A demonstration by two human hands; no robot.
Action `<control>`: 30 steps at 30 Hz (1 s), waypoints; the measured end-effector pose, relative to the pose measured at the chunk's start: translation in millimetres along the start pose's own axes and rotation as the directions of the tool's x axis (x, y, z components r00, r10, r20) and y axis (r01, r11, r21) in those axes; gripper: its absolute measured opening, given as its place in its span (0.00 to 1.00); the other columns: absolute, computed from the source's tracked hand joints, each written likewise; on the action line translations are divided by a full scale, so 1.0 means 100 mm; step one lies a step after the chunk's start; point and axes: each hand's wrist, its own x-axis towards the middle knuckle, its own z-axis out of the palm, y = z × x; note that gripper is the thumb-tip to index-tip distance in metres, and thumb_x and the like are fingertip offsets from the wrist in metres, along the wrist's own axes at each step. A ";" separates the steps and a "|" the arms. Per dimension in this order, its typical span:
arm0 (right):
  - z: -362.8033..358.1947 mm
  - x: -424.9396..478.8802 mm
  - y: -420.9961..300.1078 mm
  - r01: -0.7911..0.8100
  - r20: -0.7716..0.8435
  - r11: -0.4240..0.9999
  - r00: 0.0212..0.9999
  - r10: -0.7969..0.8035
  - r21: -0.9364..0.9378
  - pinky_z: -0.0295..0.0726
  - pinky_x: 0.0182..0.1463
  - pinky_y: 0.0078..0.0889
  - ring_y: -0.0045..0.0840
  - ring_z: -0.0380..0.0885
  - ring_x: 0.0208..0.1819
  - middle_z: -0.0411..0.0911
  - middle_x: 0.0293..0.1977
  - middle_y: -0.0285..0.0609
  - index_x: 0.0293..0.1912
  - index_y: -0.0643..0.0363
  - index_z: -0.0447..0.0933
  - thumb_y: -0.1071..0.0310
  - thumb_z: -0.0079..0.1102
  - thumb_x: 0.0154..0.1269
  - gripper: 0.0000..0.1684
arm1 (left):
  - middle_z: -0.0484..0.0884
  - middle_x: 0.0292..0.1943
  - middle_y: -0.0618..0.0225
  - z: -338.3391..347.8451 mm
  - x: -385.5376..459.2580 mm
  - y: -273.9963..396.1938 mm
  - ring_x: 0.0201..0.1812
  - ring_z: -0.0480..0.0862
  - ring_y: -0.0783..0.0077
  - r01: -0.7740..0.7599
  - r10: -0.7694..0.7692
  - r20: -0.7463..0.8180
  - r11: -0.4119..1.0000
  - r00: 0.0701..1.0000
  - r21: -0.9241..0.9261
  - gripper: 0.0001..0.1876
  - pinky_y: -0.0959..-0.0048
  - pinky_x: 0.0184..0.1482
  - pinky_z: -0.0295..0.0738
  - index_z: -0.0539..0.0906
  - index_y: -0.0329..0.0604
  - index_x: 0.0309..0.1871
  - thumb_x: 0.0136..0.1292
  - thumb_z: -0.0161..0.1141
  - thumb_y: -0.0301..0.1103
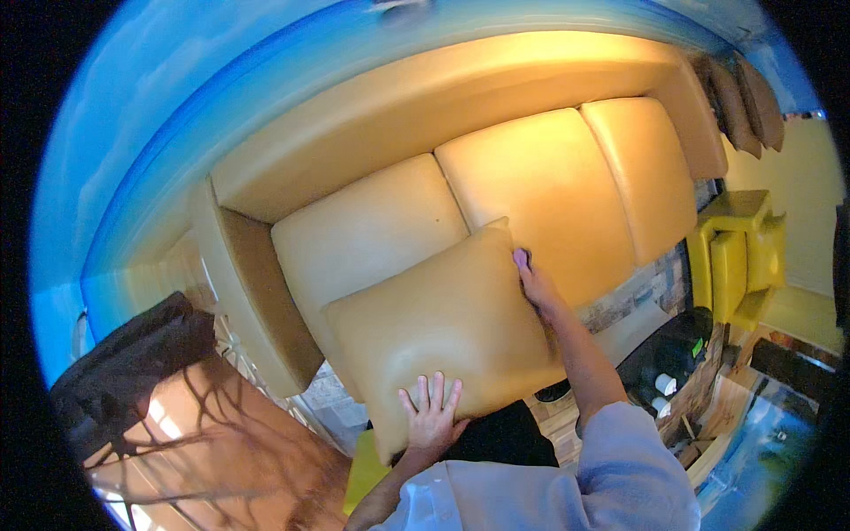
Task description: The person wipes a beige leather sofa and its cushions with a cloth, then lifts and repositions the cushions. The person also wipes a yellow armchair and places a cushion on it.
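Note:
A tan, leather-like cushion [438, 312] lies before me, tilted across the front of a tan sofa [531, 179]. My left hand [433, 417] rests flat on its near part, fingers spread. At the cushion's right edge, my right hand [539, 287] is closed around a small purple object [522, 258], perhaps a cloth or sponge; most of it is hidden by the fingers. A corner of the cushion points up beyond that hand. Beneath the cushion, the front of the left seat is partly covered.
Left of the sofa stands a brown panel [252, 438] with dark branch shapes and dark fabric [133, 345] over it. A yellow armchair [737, 259] is at the right. Nearer me, a black table [664, 352] bears white containers [665, 384]. Brown cushions [744, 106] lean beyond the sofa's right end.

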 end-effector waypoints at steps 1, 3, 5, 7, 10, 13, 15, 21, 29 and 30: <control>0.10 0.31 0.20 0.154 -0.088 0.980 0.986 -0.144 0.126 0.73 0.64 0.44 0.46 0.78 0.60 0.79 0.56 0.64 0.63 0.70 0.73 0.36 0.39 0.79 0.42 | 0.56 0.79 0.53 0.00 0.02 0.01 0.78 0.53 0.39 -0.032 0.032 -0.020 0.999 0.999 -0.018 0.51 0.18 0.68 0.43 0.66 0.61 0.77 0.48 0.77 0.57; 0.37 0.66 -0.16 0.121 -0.165 0.991 0.980 -0.110 0.061 0.71 0.67 0.43 0.50 0.77 0.62 0.78 0.57 0.66 0.63 0.69 0.73 0.42 0.39 0.80 0.37 | 0.56 0.79 0.54 0.10 -0.04 -0.04 0.78 0.54 0.39 -0.002 0.001 -0.033 0.999 0.999 -0.043 0.50 0.19 0.68 0.44 0.66 0.61 0.77 0.49 0.77 0.56; 0.37 0.90 -0.38 0.127 -0.138 0.979 0.979 -0.149 -0.157 0.71 0.67 0.48 0.55 0.74 0.62 0.77 0.58 0.66 0.62 0.69 0.74 0.48 0.41 0.80 0.33 | 0.56 0.79 0.54 0.15 -0.06 -0.04 0.78 0.54 0.40 -0.008 0.005 -0.026 0.996 1.000 -0.086 0.50 0.19 0.68 0.45 0.66 0.61 0.77 0.50 0.76 0.54; 0.47 0.98 -0.42 0.215 -0.100 0.933 0.962 -0.252 -0.288 0.71 0.67 0.51 0.57 0.73 0.62 0.76 0.59 0.65 0.61 0.69 0.74 0.52 0.43 0.79 0.30 | 0.56 0.79 0.56 0.14 -0.07 -0.06 0.79 0.54 0.42 -0.005 0.000 -0.044 0.995 0.999 -0.098 0.49 0.19 0.68 0.47 0.66 0.62 0.77 0.51 0.76 0.53; 0.52 0.93 -0.48 0.346 -0.060 0.882 0.922 -0.384 -0.320 0.72 0.67 0.50 0.56 0.74 0.61 0.76 0.58 0.64 0.58 0.69 0.76 0.55 0.47 0.77 0.26 | 0.57 0.79 0.57 0.16 -0.08 -0.04 0.79 0.54 0.44 0.001 -0.007 -0.054 0.993 0.999 -0.116 0.49 0.21 0.69 0.48 0.65 0.62 0.78 0.51 0.76 0.52; 0.55 0.68 -0.59 0.472 0.014 0.775 0.858 -0.514 -0.420 0.72 0.67 0.47 0.54 0.75 0.60 0.77 0.58 0.62 0.56 0.65 0.78 0.56 0.48 0.76 0.23 | 0.57 0.79 0.58 0.18 -0.13 -0.06 0.79 0.54 0.44 -0.004 -0.002 -0.050 0.994 0.999 -0.108 0.50 0.21 0.69 0.48 0.65 0.63 0.78 0.50 0.76 0.53; 0.60 0.33 -0.76 0.489 0.071 0.702 0.843 -0.534 -0.518 0.72 0.66 0.52 0.48 0.73 0.64 0.77 0.61 0.51 0.55 0.58 0.80 0.58 0.53 0.74 0.19 | 0.56 0.79 0.57 0.25 -0.16 -0.09 0.79 0.53 0.42 -0.019 0.014 -0.069 0.996 0.998 -0.083 0.51 0.20 0.69 0.46 0.66 0.62 0.77 0.48 0.77 0.54; 0.70 -0.84 -1.00 0.518 0.189 0.584 0.826 -0.531 -0.624 0.66 0.66 0.62 0.39 0.66 0.71 0.73 0.67 0.35 0.57 0.49 0.81 0.56 0.53 0.74 0.18 | 0.51 0.81 0.58 0.12 -0.16 -0.09 0.80 0.48 0.43 -0.031 0.029 -0.015 0.993 0.999 -0.117 0.51 0.21 0.71 0.44 0.62 0.62 0.79 0.51 0.74 0.56; 0.45 -2.62 -0.68 0.663 0.421 0.464 0.740 -0.524 -0.588 0.61 0.70 0.64 0.45 0.62 0.74 0.67 0.72 0.41 0.65 0.49 0.76 0.53 0.56 0.72 0.26 | 0.56 0.80 0.60 -0.10 -0.18 -0.09 0.81 0.51 0.50 -0.062 0.041 -0.089 0.968 0.995 -0.244 0.44 0.29 0.75 0.43 0.68 0.53 0.75 0.53 0.75 0.44; 0.42 -2.61 -0.65 0.647 0.391 0.435 0.744 -0.543 -0.626 0.61 0.70 0.65 0.48 0.61 0.74 0.66 0.72 0.43 0.66 0.49 0.74 0.52 0.56 0.72 0.27 | 0.57 0.80 0.60 -0.14 -0.21 -0.10 0.81 0.52 0.50 -0.062 0.040 -0.090 0.965 0.995 -0.254 0.44 0.31 0.76 0.43 0.69 0.51 0.75 0.53 0.75 0.43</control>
